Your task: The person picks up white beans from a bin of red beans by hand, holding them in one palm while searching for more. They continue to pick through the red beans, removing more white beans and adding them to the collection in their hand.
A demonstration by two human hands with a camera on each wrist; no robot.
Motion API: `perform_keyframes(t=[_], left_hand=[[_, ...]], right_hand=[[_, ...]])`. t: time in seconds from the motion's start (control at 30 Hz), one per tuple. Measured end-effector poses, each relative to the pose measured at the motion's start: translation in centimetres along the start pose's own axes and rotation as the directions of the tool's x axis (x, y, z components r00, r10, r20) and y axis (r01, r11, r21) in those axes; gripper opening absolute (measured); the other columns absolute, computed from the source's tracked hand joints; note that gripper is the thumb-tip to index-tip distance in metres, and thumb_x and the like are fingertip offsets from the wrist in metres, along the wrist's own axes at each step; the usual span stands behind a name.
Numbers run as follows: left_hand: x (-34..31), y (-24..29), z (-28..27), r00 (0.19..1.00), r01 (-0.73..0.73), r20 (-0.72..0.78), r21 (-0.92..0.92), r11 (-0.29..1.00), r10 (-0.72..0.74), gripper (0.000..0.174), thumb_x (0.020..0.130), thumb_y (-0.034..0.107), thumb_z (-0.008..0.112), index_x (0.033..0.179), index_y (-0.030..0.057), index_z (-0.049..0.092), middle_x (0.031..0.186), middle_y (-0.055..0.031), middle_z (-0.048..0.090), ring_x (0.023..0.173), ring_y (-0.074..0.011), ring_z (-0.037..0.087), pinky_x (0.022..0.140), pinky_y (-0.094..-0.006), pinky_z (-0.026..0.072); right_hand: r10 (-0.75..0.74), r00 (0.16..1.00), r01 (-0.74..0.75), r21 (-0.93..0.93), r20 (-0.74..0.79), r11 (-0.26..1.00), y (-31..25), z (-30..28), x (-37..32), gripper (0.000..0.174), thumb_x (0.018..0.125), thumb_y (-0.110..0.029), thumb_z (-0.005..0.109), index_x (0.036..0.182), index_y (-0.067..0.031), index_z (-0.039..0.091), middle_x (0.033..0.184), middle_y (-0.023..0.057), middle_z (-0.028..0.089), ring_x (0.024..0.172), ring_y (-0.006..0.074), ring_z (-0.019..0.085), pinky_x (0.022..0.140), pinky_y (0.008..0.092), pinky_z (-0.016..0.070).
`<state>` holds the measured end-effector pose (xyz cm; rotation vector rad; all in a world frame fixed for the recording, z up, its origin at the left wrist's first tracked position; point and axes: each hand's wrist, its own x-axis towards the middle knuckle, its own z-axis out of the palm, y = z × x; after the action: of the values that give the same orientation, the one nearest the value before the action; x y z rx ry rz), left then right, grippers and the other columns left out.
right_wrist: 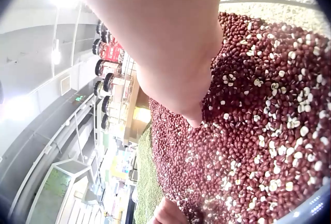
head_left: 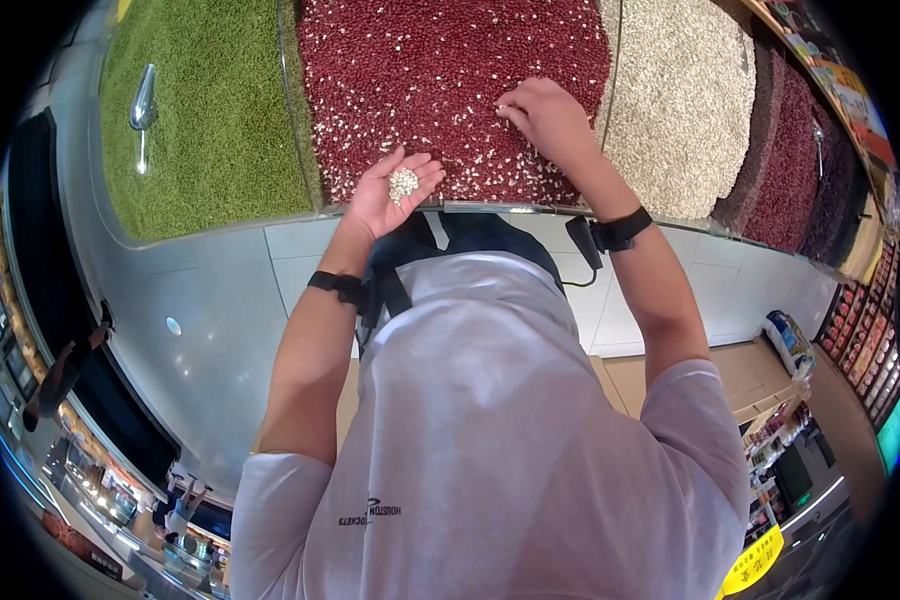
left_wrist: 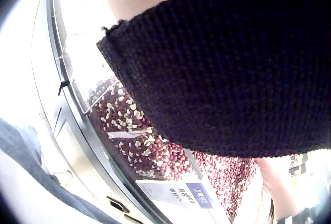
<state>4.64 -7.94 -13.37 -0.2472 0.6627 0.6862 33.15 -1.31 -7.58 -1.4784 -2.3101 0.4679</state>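
Palm up, my left hand [head_left: 380,195] carries a small heap of white grains [head_left: 403,184] with its fingers fairly straight. It is over the front edge of a bin of red beans [head_left: 450,60]. My right hand [head_left: 552,125] reaches over the right side of that bin, and its thumb and forefinger pinch a white grain at the tips. In the right wrist view its fingertip [right_wrist: 194,121] is right at the red beans [right_wrist: 243,131], with many white grains [right_wrist: 282,151] scattered among them. The left wrist view is mostly blocked by a black strap [left_wrist: 222,74].
A bin of green beans [head_left: 210,110] with a metal scoop [head_left: 143,105] adjoins on the left. To the right is a bin of white grains [head_left: 675,110], then darker red beans [head_left: 780,150]. Clear dividers [head_left: 292,100] separate the bins. A price card [left_wrist: 181,195] stands at the front edge.
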Motion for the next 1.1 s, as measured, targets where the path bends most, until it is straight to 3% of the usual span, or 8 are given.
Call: perform_keyframes(t=[0.2, 0.63, 0.7, 0.73, 0.8, 0.87, 1.0, 1.1], left_hand=[[0.0, 0.0, -0.1, 1.000, 0.004, 0.001, -0.015, 1.000, -0.004, 0.043, 0.099, 0.031, 0.049, 0.115, -0.0089, 0.051, 0.113, -0.0247, 0.060, 0.108, -0.0361, 0.061, 0.091, -0.0400, 0.0551], [0.0, 0.0, -0.4, 0.999, 0.013, 0.037, -0.036, 0.999, -0.012, 0.043, 0.099, 0.031, 0.048, 0.114, -0.0089, 0.053, 0.111, -0.0250, 0.061, 0.105, -0.0364, 0.062, 0.089, -0.0404, 0.0562], [0.0, 0.0, -0.4, 0.999, 0.009, 0.032, -0.035, 0.999, -0.007, 0.042, 0.099, 0.031, 0.048, 0.114, -0.0091, 0.053, 0.111, -0.0250, 0.061, 0.105, -0.0365, 0.062, 0.089, -0.0405, 0.0562], [0.0, 0.0, -0.3, 1.000, 0.004, 0.028, -0.033, 0.999, -0.003, 0.042, 0.099, 0.030, 0.048, 0.114, -0.0092, 0.053, 0.111, -0.0250, 0.061, 0.106, -0.0366, 0.062, 0.089, -0.0406, 0.0563], [-0.1, 0.0, -0.2, 1.000, 0.004, 0.029, -0.026, 1.000, -0.003, 0.042, 0.099, 0.030, 0.048, 0.114, -0.0092, 0.052, 0.111, -0.0250, 0.061, 0.106, -0.0368, 0.062, 0.089, -0.0404, 0.0563], [-0.1, 0.0, 0.0, 1.000, 0.007, 0.027, -0.018, 1.000, -0.007, 0.042, 0.099, 0.030, 0.048, 0.114, -0.0093, 0.052, 0.111, -0.0250, 0.061, 0.106, -0.0369, 0.062, 0.089, -0.0401, 0.0562], [-0.4, -0.3, 1.2, 0.999, -0.017, 0.030, 0.005, 1.000, 0.017, 0.042, 0.100, 0.031, 0.046, 0.114, -0.0090, 0.052, 0.111, -0.0234, 0.061, 0.105, -0.0346, 0.063, 0.089, -0.0387, 0.0564], [-0.2, -0.3, 0.4, 0.994, -0.049, 0.101, -0.003, 0.999, 0.049, 0.043, 0.100, 0.031, 0.045, 0.114, -0.0088, 0.052, 0.111, -0.0221, 0.062, 0.104, -0.0325, 0.063, 0.088, -0.0370, 0.0570]], right_hand=[[-0.031, 0.996, 0.042, -0.122, 0.084, 0.992, -0.2, 0.4, 0.0, 0.015, 0.083, -0.025, 0.067, 0.090, -0.0131, 0.072, 0.084, 0.0026, 0.062, 0.085, 0.0224, 0.059, 0.077, 0.0352, 0.0502], [-0.019, 0.995, 0.030, -0.108, 0.097, 0.994, 0.0, 0.6, 0.2, 0.012, 0.079, -0.021, 0.069, 0.086, -0.0116, 0.069, 0.082, 0.0046, 0.061, 0.084, 0.0234, 0.061, 0.076, 0.0365, 0.0504], [0.092, 0.991, -0.099, 0.078, 0.093, 0.992, -0.2, 0.0, 0.2, 0.014, 0.082, -0.023, 0.068, 0.088, -0.0105, 0.070, 0.084, 0.0061, 0.064, 0.082, 0.0249, 0.062, 0.074, 0.0374, 0.0512], [0.091, 0.991, -0.098, 0.078, 0.094, 0.992, -0.3, -0.3, 0.1, 0.014, 0.082, -0.023, 0.068, 0.088, -0.0105, 0.070, 0.084, 0.0061, 0.064, 0.082, 0.0249, 0.062, 0.074, 0.0374, 0.0512], [0.160, 0.986, -0.141, 0.297, -0.039, 0.944, -0.7, -1.1, 0.2, 0.016, 0.084, -0.025, 0.067, 0.090, -0.0100, 0.072, 0.086, 0.0071, 0.066, 0.082, 0.0259, 0.064, 0.072, 0.0370, 0.0519], [0.173, 0.984, -0.153, 0.305, -0.037, 0.940, -2.3, -1.8, 0.5, 0.017, 0.085, -0.025, 0.067, 0.090, -0.0105, 0.073, 0.087, 0.0073, 0.067, 0.083, 0.0253, 0.064, 0.072, 0.0347, 0.0520], [-0.194, 0.971, 0.230, 0.320, -0.141, 0.919, -7.8, -0.1, 0.8, 0.016, 0.083, -0.022, 0.064, 0.092, -0.0117, 0.073, 0.086, 0.0047, 0.066, 0.083, 0.0228, 0.063, 0.073, 0.0342, 0.0511], [-0.311, 0.950, 0.304, 0.184, 0.007, 0.935, -10.5, 2.2, 0.3, 0.019, 0.083, -0.021, 0.062, 0.098, -0.0147, 0.070, 0.086, 0.0006, 0.061, 0.088, 0.0203, 0.058, 0.080, 0.0313, 0.0468]])
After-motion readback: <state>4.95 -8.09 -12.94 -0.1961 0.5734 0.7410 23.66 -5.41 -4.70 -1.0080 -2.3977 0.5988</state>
